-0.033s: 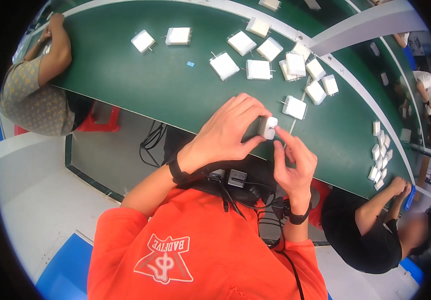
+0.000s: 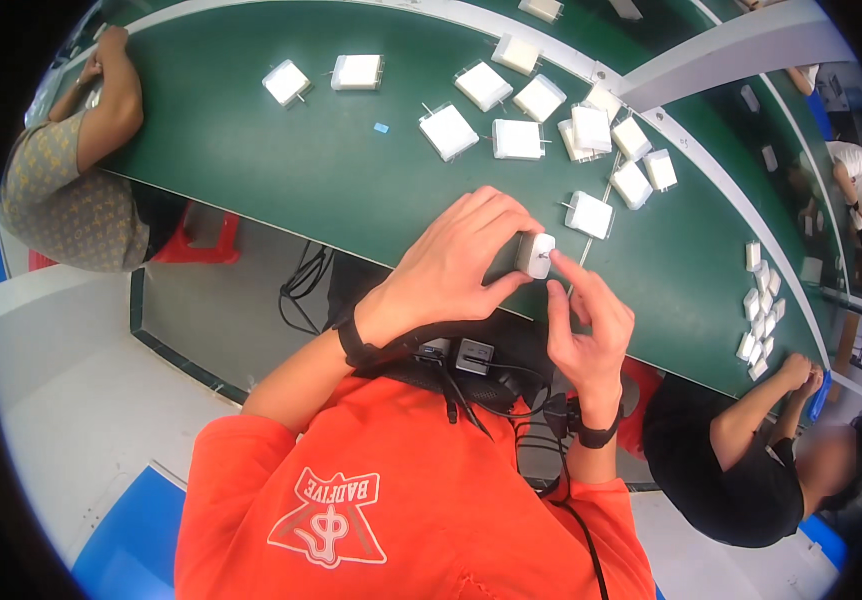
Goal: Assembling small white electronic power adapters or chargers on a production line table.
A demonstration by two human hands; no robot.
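A small white, rounded box-shaped block (image 2: 534, 257), like a plug adapter, is gripped between the thumb and fingers of my left hand (image 2: 456, 262). A short metal pin stands out of its end face. My right hand (image 2: 591, 325) is just beside it, with the index fingertip reaching the block's end near the pin; I cannot tell whether they touch. The right thumb is held apart from the index finger, with nothing between them. Closest on the bench is another white block (image 2: 589, 215) with clear film and a thin pin.
Several film-wrapped white blocks (image 2: 518, 139) are scattered over the green bench (image 2: 251, 150). A small blue piece (image 2: 381, 128) lies on the left. At the right, more white blocks (image 2: 759, 310) are grouped near a co-worker's hands (image 2: 801, 372). Another person's arm (image 2: 111, 100) rests at the far left.
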